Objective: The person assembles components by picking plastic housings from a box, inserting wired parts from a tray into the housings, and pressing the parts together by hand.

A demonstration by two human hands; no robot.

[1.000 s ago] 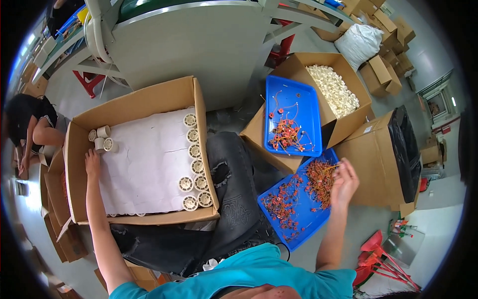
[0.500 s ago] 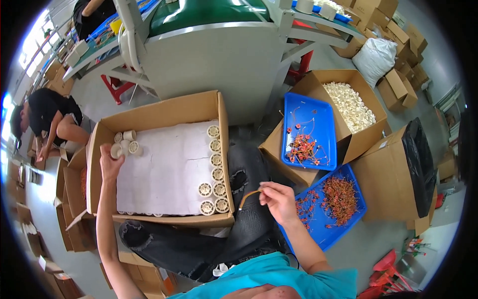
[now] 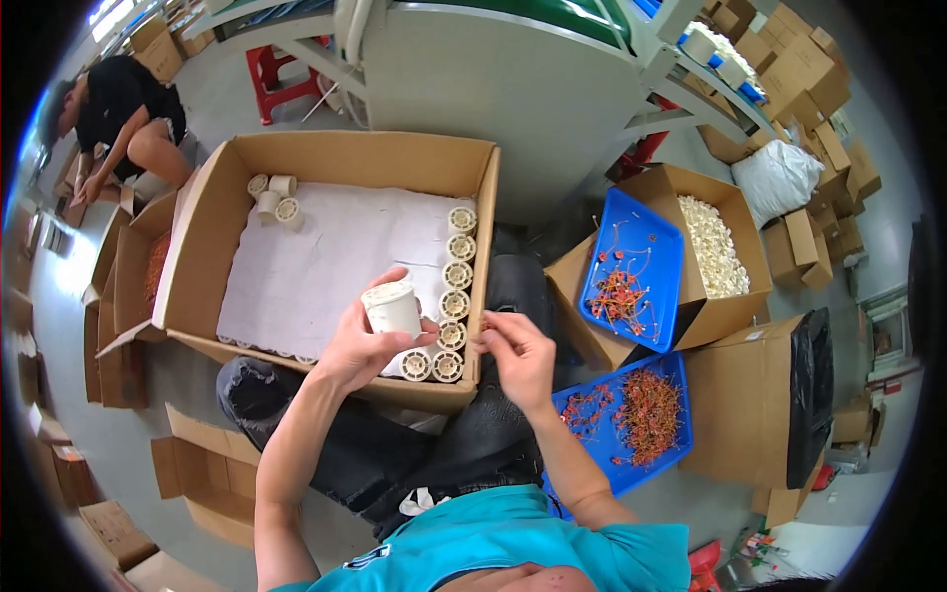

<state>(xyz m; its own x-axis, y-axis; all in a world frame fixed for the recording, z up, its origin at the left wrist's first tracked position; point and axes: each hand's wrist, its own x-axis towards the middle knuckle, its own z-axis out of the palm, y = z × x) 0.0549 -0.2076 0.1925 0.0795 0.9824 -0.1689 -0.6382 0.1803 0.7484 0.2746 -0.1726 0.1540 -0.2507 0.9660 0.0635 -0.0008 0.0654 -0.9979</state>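
Note:
My left hand (image 3: 360, 345) is closed around a white plastic cup-shaped part (image 3: 393, 308), lifted over the near right corner of a shallow cardboard box (image 3: 365, 153). To its right my right hand (image 3: 518, 357) is pinched by the box's right edge. Its fingertips hold a short wire lead, now mostly hidden by them. Along the box's right side stand several white round parts (image 3: 458, 275) with spoked tops. Several more white cups (image 3: 283, 185) sit together in the far left corner. White paper (image 3: 326, 257) lines the box floor.
At my right, one blue tray (image 3: 646, 247) of red-and-yellow wires rests on a carton holding white pieces (image 3: 712, 247). A second blue tray (image 3: 681, 395) with heaped wires lies nearer. A tall carton (image 3: 735, 405) stands beyond. A person (image 3: 128, 109) crouches at far left.
My left hand has brought one white cup from the far left corner toward me and to the right. My right hand has moved up to the box edge beside it. The view has shifted.

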